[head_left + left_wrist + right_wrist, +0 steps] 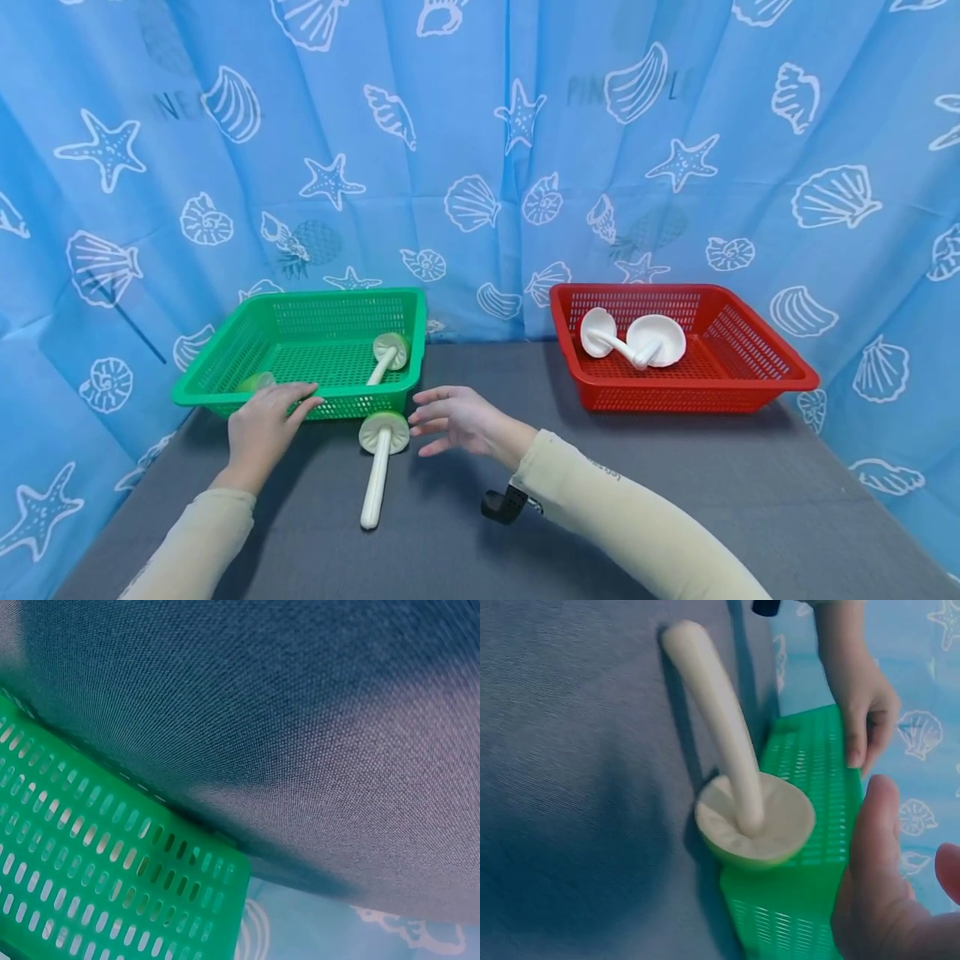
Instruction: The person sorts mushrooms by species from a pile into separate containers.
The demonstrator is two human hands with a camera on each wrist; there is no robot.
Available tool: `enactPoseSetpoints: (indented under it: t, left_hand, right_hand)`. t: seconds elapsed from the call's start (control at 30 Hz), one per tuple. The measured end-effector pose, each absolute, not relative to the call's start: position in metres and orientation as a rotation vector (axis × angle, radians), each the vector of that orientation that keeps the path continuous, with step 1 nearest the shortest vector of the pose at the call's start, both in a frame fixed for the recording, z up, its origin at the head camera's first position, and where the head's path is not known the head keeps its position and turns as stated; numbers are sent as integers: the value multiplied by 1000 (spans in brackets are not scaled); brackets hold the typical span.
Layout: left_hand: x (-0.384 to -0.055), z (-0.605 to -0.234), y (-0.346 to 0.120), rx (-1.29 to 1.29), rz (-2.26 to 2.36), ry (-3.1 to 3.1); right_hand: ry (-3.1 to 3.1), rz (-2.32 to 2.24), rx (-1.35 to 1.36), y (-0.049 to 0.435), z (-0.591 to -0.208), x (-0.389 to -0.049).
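Observation:
A toy mushroom (pixel 380 467) with a long cream stem and green cap lies on the grey cloth before the green basket (pixel 300 292). My left hand (pixel 264 425) grips the basket's front rim, thumb outside and fingers over the edge, as the right wrist view shows. To the right of the loose mushroom (pixel 735 735), my right hand (pixel 465 423) hovers with fingers spread, holding nothing. Inside the green basket lie a second green-capped mushroom (pixel 388 354) and another green-capped piece (pixel 257 382), partly hidden by the left hand and rim.
A red basket (pixel 682 396) stands at the back right, holding two white-stemmed mushrooms (pixel 656 337). Behind both baskets hangs a blue curtain (pixel 480 167) with shell prints. A black device (pixel 504 505) is fixed near my right wrist.

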State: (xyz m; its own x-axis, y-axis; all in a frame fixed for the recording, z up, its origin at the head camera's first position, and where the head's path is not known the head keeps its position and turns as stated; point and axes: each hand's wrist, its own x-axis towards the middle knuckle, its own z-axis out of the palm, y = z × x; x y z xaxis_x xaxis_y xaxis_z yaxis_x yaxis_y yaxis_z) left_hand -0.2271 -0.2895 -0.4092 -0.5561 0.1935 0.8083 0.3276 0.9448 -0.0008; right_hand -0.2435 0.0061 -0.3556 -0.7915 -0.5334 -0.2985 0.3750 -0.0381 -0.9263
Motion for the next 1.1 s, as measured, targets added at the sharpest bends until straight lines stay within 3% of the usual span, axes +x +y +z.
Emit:
enactPoseSetpoints:
  t: [0.47, 1.1]
  left_hand:
    - [-228, -408, -290, -379, -189, -2169]
    - [-227, -407, -289, -380, -194, -2169]
  right_hand:
    - [1571, -1898, -53, -9, -393, -232]
    - [1455, -1908, 20, -43, -415, -223]
